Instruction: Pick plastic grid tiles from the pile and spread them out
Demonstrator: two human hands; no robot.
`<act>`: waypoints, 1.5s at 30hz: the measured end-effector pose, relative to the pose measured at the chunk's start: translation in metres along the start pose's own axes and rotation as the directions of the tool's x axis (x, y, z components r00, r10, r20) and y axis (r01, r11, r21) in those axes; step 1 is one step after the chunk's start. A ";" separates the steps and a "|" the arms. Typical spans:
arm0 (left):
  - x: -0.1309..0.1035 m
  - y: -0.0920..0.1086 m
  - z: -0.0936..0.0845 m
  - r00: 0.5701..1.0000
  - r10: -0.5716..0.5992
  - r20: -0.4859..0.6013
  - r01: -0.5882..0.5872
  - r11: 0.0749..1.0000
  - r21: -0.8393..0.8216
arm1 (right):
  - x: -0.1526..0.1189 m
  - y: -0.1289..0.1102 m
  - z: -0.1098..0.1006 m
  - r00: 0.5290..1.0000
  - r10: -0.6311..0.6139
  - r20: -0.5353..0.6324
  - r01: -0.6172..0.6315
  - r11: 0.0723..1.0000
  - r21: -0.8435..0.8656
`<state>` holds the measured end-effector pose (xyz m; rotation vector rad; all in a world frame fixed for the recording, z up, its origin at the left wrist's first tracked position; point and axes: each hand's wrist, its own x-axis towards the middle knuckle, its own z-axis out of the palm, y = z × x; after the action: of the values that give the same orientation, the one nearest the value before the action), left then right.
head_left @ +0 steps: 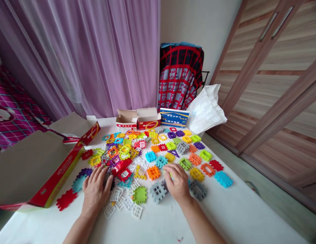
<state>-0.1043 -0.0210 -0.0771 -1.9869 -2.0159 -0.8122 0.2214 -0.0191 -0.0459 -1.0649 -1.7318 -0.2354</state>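
My left hand (98, 185) rests at the near left of a heap of colourful plastic building blocks, its fingers stretched out and thumb apart. A dark piece (112, 184), partly hidden, lies under its thumb. My right hand (178, 181) is curled, thumb close to the bent fingers; a bit of yellow-green shows between them, but what it grips is mostly hidden. Just left of it sits a grey window block (158, 192), with an orange block (153, 173) behind. Between my hands lie a green square block (140, 195) and several white window frames (136, 210).
Spread blocks, such as a blue one (223, 179), cover the table's right side. A large open box (58, 173) stands at the left. Small red boxes (149, 123), a blue box (174, 118) and a white bag (206, 108) line the back edge.
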 end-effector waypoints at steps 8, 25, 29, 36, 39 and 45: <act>-0.005 -0.006 0.007 0.982 0.127 0.141 -0.120 0.991 -0.055 | 0.005 0.005 -0.009 0.998 -0.021 0.059 0.019 1.000 0.019; -0.016 -0.002 -0.006 0.979 0.080 0.188 -0.068 0.995 -0.070 | 0.000 -0.009 -0.006 1.000 -0.005 0.020 0.002 0.991 0.132; -0.020 0.001 -0.008 0.983 0.044 0.175 -0.035 0.998 -0.058 | -0.001 -0.015 -0.004 0.999 0.027 0.017 -0.029 0.985 0.170; -0.015 0.009 -0.013 0.975 0.053 0.214 -0.039 0.997 -0.068 | -0.004 -0.006 -0.003 0.997 0.061 -0.038 -0.054 0.985 0.163; -0.014 0.012 -0.016 0.974 0.056 0.221 -0.034 0.994 -0.102 | -0.008 -0.002 0.000 0.999 0.032 -0.043 -0.026 0.989 0.145; -0.018 0.017 -0.023 0.973 0.028 0.228 0.007 0.988 -0.152 | -0.013 0.000 0.003 1.000 -0.011 -0.025 0.015 0.991 0.132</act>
<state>-0.0914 -0.0495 -0.0627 -2.2684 -2.1208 -0.7880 0.2203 -0.0240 -0.0581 -0.9505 -1.7082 -0.1388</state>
